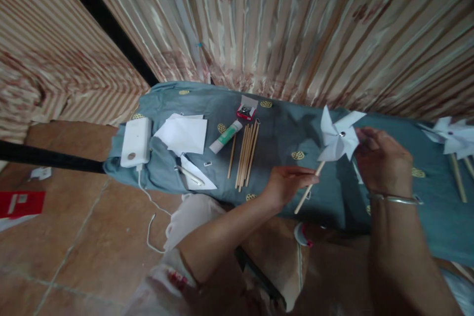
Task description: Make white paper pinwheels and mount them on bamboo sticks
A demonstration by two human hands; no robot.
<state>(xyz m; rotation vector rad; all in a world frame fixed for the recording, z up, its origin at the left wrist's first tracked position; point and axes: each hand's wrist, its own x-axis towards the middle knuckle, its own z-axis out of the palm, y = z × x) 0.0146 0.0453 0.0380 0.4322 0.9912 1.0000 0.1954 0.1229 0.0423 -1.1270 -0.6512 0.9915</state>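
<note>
My left hand [292, 182] pinches the wooden stick of a white paper pinwheel [338, 136], which is held tilted above the cloth. A shiny round pin head sits at the pinwheel's centre. At the pinwheel's right edge, my right hand [387, 160] has its fingers curled together against a blade; the fingertips are partly hidden. A bracelet [398, 199] circles the right wrist. To the left of my hands lies a row of several wooden sticks [246, 155], with a glue stick [225, 137] beside it. Behind them stands a small open red box of pins [246, 107].
White paper sheets [188, 133] lie on the blue-green cloth [277, 133], near a pen-like tool [190, 175] on a paper piece. A white device [136, 142] with a cable sits at the left end. More paper pinwheels [457, 136] lie far right. A striped curtain [259, 24] hangs behind.
</note>
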